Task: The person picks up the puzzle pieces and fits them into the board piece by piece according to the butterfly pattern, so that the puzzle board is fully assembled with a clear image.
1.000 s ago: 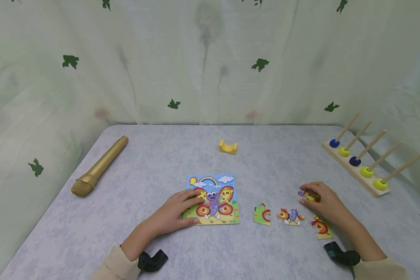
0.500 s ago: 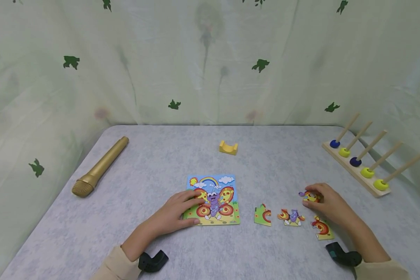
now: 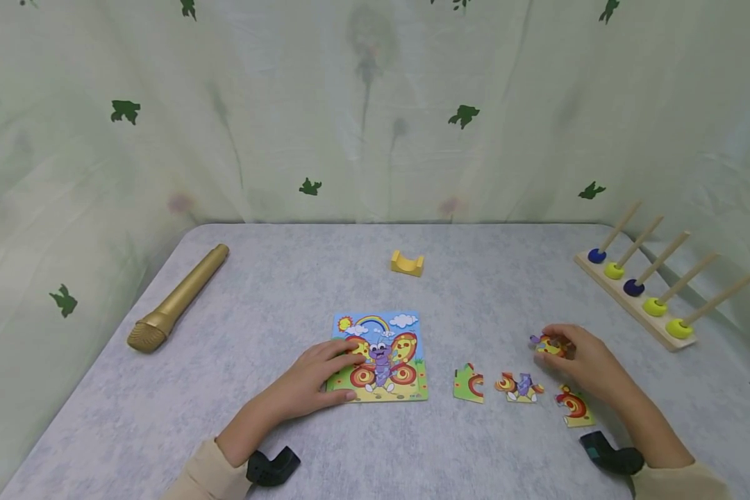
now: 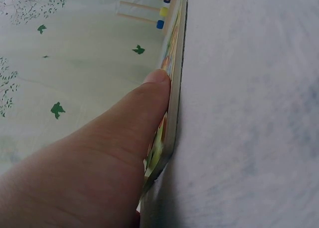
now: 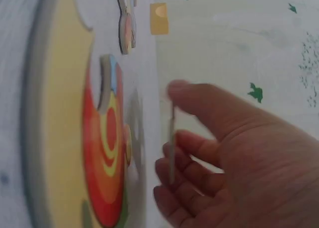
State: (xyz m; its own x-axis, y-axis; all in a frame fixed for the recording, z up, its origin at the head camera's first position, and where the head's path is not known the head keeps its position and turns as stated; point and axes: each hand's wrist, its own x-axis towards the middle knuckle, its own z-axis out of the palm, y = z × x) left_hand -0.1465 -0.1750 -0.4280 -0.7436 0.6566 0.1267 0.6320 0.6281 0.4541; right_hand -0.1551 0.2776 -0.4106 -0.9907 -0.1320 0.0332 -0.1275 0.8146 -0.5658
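My left hand (image 3: 319,375) rests on the left side of a square butterfly puzzle board (image 3: 384,394), fingers laid over its picture. In the left wrist view, the thumb (image 4: 149,96) lies along the board's near edge. Right of the board, my right hand (image 3: 590,357) pinches a small puzzle piece (image 3: 545,345) with yellow, red and purple on it. The right wrist view shows this piece (image 5: 172,158) edge-on between thumb and fingers, held off the table. Three loose pieces lie nearby: a green one (image 3: 467,385), a purple-bodied one (image 3: 522,389) and a red-swirl one (image 3: 576,408).
A gold microphone (image 3: 178,298) lies at the left. A yellow notched block (image 3: 407,264) sits toward the back of the grey-covered table (image 3: 287,278). On the right stands a wooden peg rack (image 3: 637,302) with blue and yellow beads.
The piece in my right hand has tilted and shifted slightly left and away from me, with the fingers moving around it. My left hand stays put on the board.
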